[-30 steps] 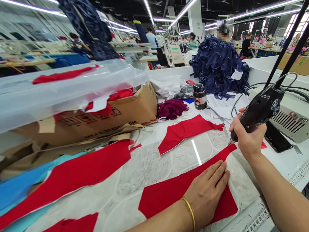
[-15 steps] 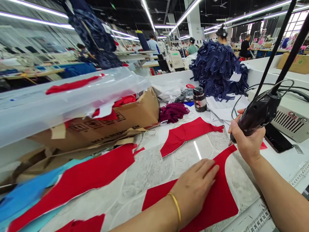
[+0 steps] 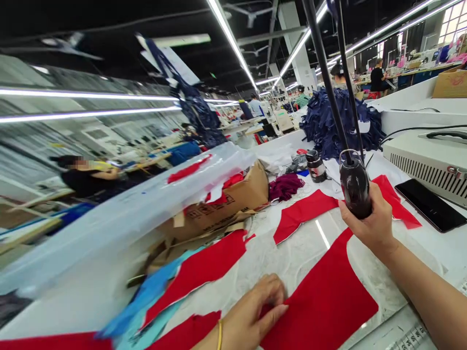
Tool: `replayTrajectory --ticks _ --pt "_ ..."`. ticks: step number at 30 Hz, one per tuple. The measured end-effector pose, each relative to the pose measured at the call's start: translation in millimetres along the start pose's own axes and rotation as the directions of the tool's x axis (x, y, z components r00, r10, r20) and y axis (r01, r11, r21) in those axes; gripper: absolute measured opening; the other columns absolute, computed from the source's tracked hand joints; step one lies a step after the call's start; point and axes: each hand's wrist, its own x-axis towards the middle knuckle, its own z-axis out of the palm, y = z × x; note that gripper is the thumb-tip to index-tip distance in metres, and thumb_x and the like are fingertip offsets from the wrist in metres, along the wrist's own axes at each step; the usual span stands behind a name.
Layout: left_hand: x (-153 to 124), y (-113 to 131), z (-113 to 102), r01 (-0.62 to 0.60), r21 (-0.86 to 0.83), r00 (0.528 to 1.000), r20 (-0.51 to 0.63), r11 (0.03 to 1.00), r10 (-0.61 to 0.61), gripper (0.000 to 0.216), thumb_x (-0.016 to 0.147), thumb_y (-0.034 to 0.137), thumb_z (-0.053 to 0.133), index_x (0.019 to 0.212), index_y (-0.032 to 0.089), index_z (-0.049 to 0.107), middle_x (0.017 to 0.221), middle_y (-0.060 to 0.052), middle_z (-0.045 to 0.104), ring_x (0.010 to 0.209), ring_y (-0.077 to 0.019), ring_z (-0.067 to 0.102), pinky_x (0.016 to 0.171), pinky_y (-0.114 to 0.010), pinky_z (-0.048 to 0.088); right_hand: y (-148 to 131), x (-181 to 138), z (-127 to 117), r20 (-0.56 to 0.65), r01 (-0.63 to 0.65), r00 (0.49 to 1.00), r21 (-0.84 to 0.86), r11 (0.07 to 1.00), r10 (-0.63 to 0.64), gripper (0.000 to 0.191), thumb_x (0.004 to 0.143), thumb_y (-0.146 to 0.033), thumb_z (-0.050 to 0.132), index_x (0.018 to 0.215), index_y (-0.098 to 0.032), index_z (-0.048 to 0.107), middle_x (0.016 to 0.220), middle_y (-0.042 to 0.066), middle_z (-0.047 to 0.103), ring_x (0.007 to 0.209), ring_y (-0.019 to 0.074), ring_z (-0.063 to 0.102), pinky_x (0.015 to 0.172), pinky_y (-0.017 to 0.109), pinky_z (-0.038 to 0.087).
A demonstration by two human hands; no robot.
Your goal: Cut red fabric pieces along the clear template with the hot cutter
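Note:
My right hand [image 3: 375, 226] is wrapped around a black corded hand tool [image 3: 354, 188], which hangs from two dark rods or cords. The tool's tip is hidden from this angle. Below it lies a cut red fabric piece [image 3: 328, 291], its narrow end just under my right hand. At the piece's left edge, my left hand [image 3: 255, 306], wearing a yellow bangle, pinches the cloth between thumb and curled fingers. Another red piece [image 3: 310, 211] rests farther back, and a long red piece [image 3: 207, 267] is on the left.
A cardboard box [image 3: 222, 209] with plastic sheeting [image 3: 146, 199] borders the left. Behind are a dark jar [image 3: 315, 165], maroon strips [image 3: 286, 186] and a navy strip pile [image 3: 328, 121]. A phone [image 3: 430, 204] and a vented machine box [image 3: 430, 155] stand right.
My left hand has gone from lying flat on the red fabric to pinching its left edge. The tool in my right hand has turned more upright. The view has shifted and tilted.

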Motion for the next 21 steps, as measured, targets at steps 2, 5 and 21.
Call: replayTrajectory --ticks 2,5,21 --pt "-18 16 -4 0.087 -0.067 0.995 0.049 0.994 -0.083 0.035 0.097 0.053 0.048 0.08 0.023 0.046 0.082 0.0 0.056 0.079 -0.0189 0.049 0.08 -0.03 0.045 2 -6 2 -0.009 0.043 0.999 -0.044 0.998 -0.043 0.03 0.086 -0.033 0.066 0.112 -0.022 0.055 0.089 0.001 0.067 0.067 0.0143 0.061 0.06 0.026 0.052" --pt "-44 36 -12 0.169 -0.146 0.984 0.081 0.975 -0.159 0.038 0.092 0.058 0.053 0.079 0.023 0.047 0.077 0.003 0.048 0.075 -0.0165 0.041 0.077 -0.027 0.04 5 -12 5 0.007 0.108 0.994 -0.106 0.989 -0.107 0.049 0.091 -0.04 0.063 0.133 -0.021 0.047 0.106 0.008 0.067 0.084 0.0203 0.066 0.072 0.033 0.056" --pt "-103 17 -27 -0.006 -0.472 0.979 -0.181 0.882 -0.09 0.051 0.084 0.07 0.059 0.081 0.022 0.042 0.066 0.008 0.04 0.057 -0.0089 0.03 0.053 -0.021 0.027 -90 -91 28 0.818 0.49 0.483 0.043 0.871 -0.312 0.036 0.084 0.001 0.047 0.108 -0.019 0.064 0.108 0.011 0.071 0.091 0.0231 0.066 0.072 0.033 0.054"
